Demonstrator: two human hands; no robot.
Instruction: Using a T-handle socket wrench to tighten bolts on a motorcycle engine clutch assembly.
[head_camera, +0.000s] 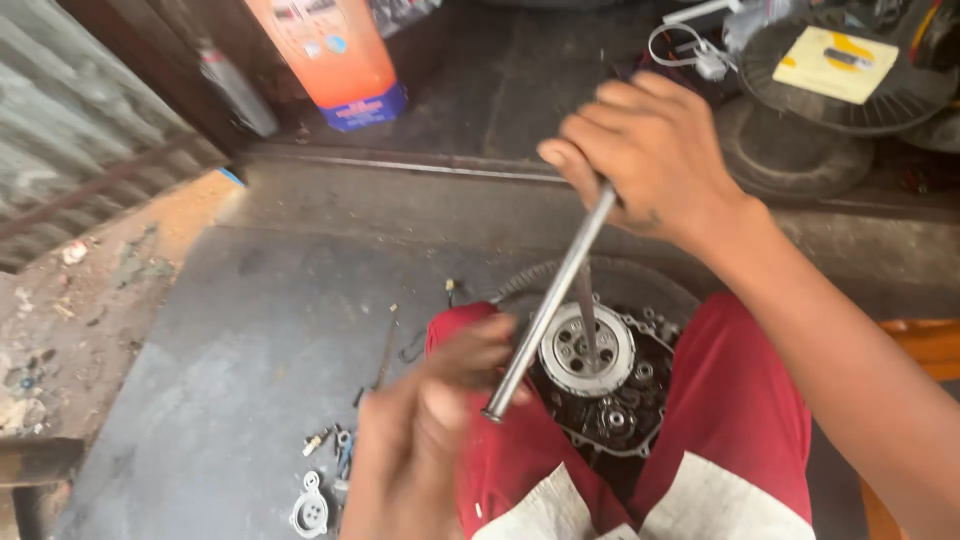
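1. Grey concrete floor (260, 330) fills the view from 9 o'clock to centre; it is the widest open room for moving, with a raised step edge (400, 165) running across at 12 o'clock and a corrugated metal wall (70, 110) at 10 o'clock.
2. Red shorts (735, 400) cover the person's knees at 5 o'clock, boxing in the work on both sides, so the free way out is towards 9 o'clock.
3. An orange container (330, 55) stands at 11 o'clock, and old tyres (800, 150) with a yellow card on top lie at 1 o'clock, both well apart from the work.
4. Between the knees sits an open engine case (610, 400), dark and oily, with a round silver clutch hub (585, 350) in it. It looks heavy and hard-edged, best left resting on the floor.
5. A long steel bar (545, 310) slants from 1 o'clock down to centre, crossing a second shaft that drops into the hub. I judge it stiff, weighty and likely slick with oil, so a grip near each end gives most leverage.
6. The right hand (650, 160) is clamped round the bar's upper end; the left hand (420, 440), blurred, sits beside the lower end, and I cannot tell whether it is closed on it.
7. Small loose parts (325, 445) and a pale gasket plate (310, 512) lie at 7 o'clock, near the left hand, easy to scatter.
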